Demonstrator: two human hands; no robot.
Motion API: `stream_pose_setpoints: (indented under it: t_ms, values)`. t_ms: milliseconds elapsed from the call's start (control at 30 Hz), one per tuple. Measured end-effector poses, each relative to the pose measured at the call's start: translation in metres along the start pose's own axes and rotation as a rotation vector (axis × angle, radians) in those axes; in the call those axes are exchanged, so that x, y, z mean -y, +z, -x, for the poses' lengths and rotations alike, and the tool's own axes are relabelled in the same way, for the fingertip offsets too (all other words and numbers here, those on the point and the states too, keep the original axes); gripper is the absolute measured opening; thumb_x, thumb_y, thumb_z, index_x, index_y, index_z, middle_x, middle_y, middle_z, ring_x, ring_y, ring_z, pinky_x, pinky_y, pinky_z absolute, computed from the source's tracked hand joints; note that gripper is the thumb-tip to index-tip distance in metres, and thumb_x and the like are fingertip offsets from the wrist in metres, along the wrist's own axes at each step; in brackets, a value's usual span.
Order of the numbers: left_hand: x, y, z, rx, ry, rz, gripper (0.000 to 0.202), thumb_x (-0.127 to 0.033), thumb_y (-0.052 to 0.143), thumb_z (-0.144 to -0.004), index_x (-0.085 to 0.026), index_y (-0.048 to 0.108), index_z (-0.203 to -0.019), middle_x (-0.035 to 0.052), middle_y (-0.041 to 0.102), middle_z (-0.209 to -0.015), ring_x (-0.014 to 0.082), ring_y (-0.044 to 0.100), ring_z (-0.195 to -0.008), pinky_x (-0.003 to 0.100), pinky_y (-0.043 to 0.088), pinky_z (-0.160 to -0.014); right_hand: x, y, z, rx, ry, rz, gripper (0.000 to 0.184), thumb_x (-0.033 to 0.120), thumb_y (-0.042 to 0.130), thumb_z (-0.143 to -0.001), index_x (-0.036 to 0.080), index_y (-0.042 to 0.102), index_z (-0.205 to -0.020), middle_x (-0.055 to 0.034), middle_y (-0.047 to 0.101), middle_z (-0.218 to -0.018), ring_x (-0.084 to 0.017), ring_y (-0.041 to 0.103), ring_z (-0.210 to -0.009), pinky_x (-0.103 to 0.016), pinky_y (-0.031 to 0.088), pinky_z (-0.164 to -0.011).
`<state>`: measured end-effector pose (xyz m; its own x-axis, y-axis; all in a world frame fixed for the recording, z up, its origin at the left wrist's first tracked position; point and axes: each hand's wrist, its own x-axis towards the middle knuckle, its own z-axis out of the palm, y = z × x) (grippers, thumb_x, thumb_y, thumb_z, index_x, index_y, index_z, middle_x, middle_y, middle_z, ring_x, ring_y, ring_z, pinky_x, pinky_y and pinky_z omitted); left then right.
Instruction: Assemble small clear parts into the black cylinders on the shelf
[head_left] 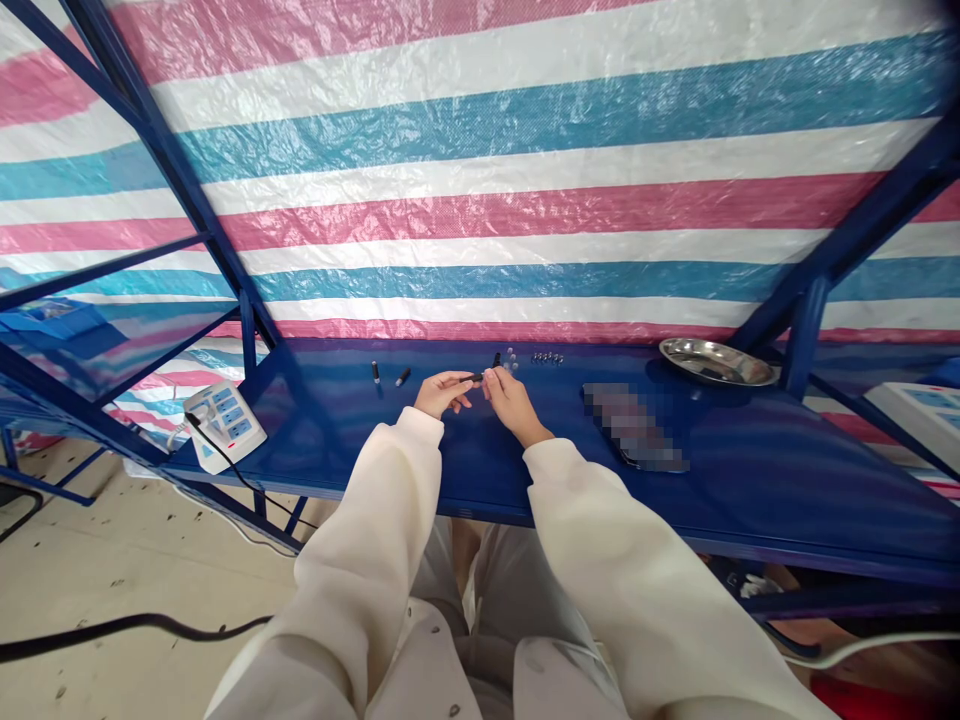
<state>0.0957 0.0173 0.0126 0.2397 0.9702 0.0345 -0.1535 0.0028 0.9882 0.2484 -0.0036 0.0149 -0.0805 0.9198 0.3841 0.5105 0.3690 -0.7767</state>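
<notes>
Both my hands meet over the blue shelf point(465, 470), in cream sleeves. My left hand point(441, 392) pinches a small black cylindrical part point(475, 377) at its left end. My right hand point(510, 398) is closed in a pinch at the part's right end; I cannot make out whether it holds a separate tiny piece. Two more small black parts point(376, 372) point(403, 377) lie on the shelf left of my hands. A black part with small clear pieces point(504, 358) and a row of tiny dark pieces point(547, 357) lie just behind my hands.
A round metal dish point(716, 362) sits at the back right. A blurred-out flat object point(634, 427) lies right of my hands. A white power strip point(223, 424) rests at the shelf's left corner, its cable running down to the floor. Blue frame posts stand at both sides; a striped tarp hangs behind.
</notes>
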Motion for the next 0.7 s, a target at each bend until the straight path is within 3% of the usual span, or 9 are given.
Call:
stream_pose_setpoints:
  t_ms: [167, 367, 600, 700]
  values:
    - [0.003, -0.001, -0.002, 0.038, 0.006, -0.031, 0.047, -0.042, 0.074, -0.06, -0.011, 0.062, -0.093, 0.0149, 0.07, -0.095, 0.0094, 0.059, -0.044, 0.018, 0.036, -0.038, -0.002, 0.001, 0.0, -0.07, 0.005, 0.005, 0.043, 0.057, 0.025, -0.087, 0.022, 0.04, -0.068, 0.0016, 0.048, -0.059, -0.012, 0.045, -0.056, -0.024, 0.038, -0.059]
    - [0.0, 0.0, -0.004, -0.073, 0.037, 0.011, 0.044, -0.047, 0.07, -0.065, -0.011, 0.057, -0.086, 0.0153, 0.071, -0.089, 0.0095, 0.057, -0.04, 0.018, 0.034, -0.036, -0.011, 0.004, -0.003, -0.044, -0.017, -0.06, 0.038, 0.054, 0.027, -0.088, 0.021, 0.044, -0.076, 0.001, 0.052, -0.066, -0.012, 0.049, -0.061, -0.024, 0.041, -0.066]
    - [0.002, 0.0, -0.005, -0.124, 0.114, 0.006, 0.047, -0.046, 0.073, -0.059, -0.012, 0.06, -0.089, 0.0098, 0.07, -0.08, 0.0087, 0.057, -0.043, 0.018, 0.036, -0.038, -0.017, 0.01, -0.005, 0.017, -0.066, -0.185, 0.034, 0.049, 0.036, -0.085, 0.019, 0.049, -0.096, -0.002, 0.059, -0.08, -0.011, 0.05, -0.056, -0.025, 0.044, -0.06]
    - [0.001, 0.002, -0.006, -0.12, 0.145, -0.034, 0.042, -0.044, 0.073, -0.059, -0.012, 0.063, -0.084, 0.0055, 0.067, -0.072, 0.0078, 0.055, -0.043, 0.019, 0.037, -0.038, -0.015, 0.007, -0.004, 0.02, -0.058, -0.127, 0.031, 0.045, 0.041, -0.083, 0.019, 0.053, -0.097, -0.0036, 0.06, -0.083, -0.012, 0.052, -0.062, -0.026, 0.044, -0.063]
